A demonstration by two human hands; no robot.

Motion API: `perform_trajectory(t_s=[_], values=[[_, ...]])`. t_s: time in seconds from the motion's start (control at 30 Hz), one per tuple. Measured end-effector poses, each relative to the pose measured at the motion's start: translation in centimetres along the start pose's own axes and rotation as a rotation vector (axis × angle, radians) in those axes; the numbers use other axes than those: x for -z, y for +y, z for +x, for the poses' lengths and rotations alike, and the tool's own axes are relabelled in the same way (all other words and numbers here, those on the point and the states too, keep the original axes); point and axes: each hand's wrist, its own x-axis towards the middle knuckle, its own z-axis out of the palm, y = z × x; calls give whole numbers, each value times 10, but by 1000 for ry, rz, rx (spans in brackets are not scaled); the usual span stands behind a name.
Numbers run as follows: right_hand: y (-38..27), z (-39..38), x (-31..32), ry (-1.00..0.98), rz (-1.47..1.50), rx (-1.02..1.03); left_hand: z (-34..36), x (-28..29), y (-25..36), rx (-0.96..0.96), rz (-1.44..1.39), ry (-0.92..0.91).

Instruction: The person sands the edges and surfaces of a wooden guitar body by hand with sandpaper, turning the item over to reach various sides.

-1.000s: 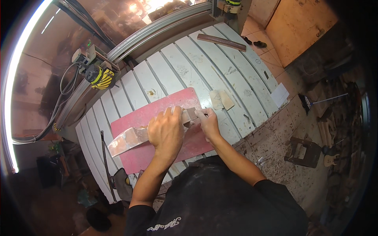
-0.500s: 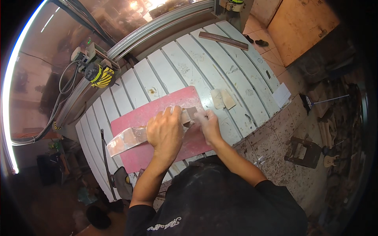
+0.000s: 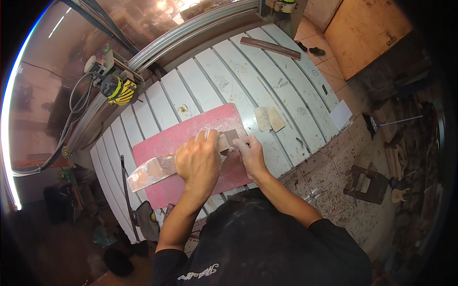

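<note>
A long wooden piece (image 3: 144,174) lies slantwise over a pink mat (image 3: 210,117), its left end pale and shiny, its right end brown. Across its middle, my left hand (image 3: 196,159) is closed from above, fingers wrapped over the far side. My right hand (image 3: 251,153) is closed in a pinch at the piece's right end, thumb and fingertips together. Whatever sits in that pinch is too small and covered to make out. Pale dust coats the right fingers and the mat.
Two pale sheets (image 3: 269,119) lie right of the mat on the slatted white table (image 3: 219,81). A dark wooden bar (image 3: 270,48) rests at the far edge. Left stands a machine head (image 3: 120,90) with yellow-black stripes. A black strap-like item (image 3: 147,220) lies at the near left corner.
My right hand has shifted slightly left and down at the piece's right end. The left hand keeps its hold, and the wooden piece stays nearly in place.
</note>
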Motion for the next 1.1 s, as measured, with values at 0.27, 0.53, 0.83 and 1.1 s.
perform_trajectory(t_s=[0.27,0.53,0.83,1.1], values=[[6,10,4,4,-19,30,3,1,2,-9,17,17],[7,15,3,-4,22,62,4,1,1,-23,48,-20],[-1,8,0,12,-45,-9,5,0,2,-20,33,43],[-1,6,2,34,-62,-38,4,-1,-5,-20,25,27]])
